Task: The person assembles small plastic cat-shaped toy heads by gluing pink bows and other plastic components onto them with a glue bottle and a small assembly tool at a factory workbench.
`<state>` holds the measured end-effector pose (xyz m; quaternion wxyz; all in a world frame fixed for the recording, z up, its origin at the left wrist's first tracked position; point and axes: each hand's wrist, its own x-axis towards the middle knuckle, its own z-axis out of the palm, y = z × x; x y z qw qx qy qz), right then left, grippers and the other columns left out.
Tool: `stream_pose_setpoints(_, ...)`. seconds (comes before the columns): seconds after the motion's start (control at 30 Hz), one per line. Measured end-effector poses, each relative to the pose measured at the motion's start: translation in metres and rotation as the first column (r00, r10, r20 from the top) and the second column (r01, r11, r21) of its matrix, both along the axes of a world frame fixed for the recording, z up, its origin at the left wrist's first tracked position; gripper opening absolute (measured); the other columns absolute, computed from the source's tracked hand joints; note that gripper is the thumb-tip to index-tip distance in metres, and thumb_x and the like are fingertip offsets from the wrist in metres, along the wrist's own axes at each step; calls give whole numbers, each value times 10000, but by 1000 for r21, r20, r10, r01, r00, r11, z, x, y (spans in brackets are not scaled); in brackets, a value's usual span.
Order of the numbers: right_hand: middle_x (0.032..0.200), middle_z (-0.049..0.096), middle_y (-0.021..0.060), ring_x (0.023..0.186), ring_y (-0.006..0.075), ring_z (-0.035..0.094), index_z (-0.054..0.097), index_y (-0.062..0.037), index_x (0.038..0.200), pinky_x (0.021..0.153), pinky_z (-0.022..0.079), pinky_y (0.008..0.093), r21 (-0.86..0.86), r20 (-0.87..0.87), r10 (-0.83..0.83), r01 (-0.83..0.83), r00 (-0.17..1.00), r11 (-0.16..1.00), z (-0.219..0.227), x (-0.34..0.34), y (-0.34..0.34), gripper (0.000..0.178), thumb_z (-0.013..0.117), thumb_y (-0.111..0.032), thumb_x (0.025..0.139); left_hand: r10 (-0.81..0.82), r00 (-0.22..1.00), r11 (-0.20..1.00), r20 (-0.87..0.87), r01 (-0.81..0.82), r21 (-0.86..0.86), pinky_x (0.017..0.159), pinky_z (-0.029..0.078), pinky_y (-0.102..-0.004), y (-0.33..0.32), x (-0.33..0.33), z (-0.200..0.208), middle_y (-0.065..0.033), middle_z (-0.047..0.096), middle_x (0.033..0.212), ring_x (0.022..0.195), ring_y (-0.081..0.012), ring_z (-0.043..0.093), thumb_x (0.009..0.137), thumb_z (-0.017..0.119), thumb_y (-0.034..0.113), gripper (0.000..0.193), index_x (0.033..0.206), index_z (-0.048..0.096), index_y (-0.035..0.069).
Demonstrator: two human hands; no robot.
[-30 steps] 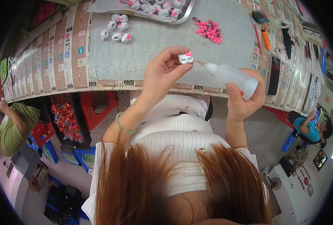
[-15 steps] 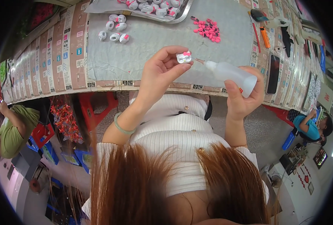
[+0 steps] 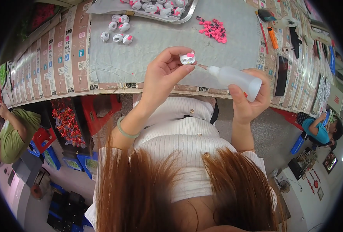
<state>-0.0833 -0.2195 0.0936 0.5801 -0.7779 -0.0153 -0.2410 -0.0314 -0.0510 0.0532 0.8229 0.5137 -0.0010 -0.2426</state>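
Pinched between the thumb and fingers of my left hand is a small white cat-shaped head with a pink bow. My right hand wraps round a translucent white squeeze bottle, tilted with its thin needle tip pointing left at the cat head. The tip ends close to the lower right edge of the head; whether it touches I cannot tell. Beyond my hands lies a pile of small pink pieces, some with dark faces. Several more white cat heads stand at the far left of the grey mat.
A metal tray full of white and pink heads sits at the back. To the right lie a phone, an orange cutter and a red stick. People work at left and right.
The bottle and my right hand have shifted slightly left and down. The needle tip has moved from the cat head's face to its lower edge. My left hand has moved slightly left.
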Motion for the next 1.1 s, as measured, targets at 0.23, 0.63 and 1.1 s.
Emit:
stream_pose_setpoints(0.23,861,544,83,723,124,538,419,18,1007,661,434,236,605,-139,-174,223,975,765,-17,21,-18,398,662,-11,694,0,998,1000,-68,0,-2,793,448,-247,4,4,-11,-78,551,986,904,-155,560,768,561,-25,286,1045,489,-28)
stream_pose_setpoints(0.63,943,487,96,858,132,498,332,17,1053,755,397,246,-18,-150,-456,459,877,888,-109,68,-97,490,668,-61,706,-17,965,986,-261,-27,-164,807,454,-286,10,15,-22,-99,551,1017,901,-187,565,790,527,-7,284,1069,475,-9)
stream_pose_setpoints(1.1,766,539,58,762,243,480,619,-51,771,676,395,331,-709,-90,-147,40,985,705,-88,84,-24,124,632,-109,662,-25,984,1000,-178,24,-8,779,458,-263,7,8,-24,-89,556,957,869,-160,570,773,550,-4,306,1067,471,-32)
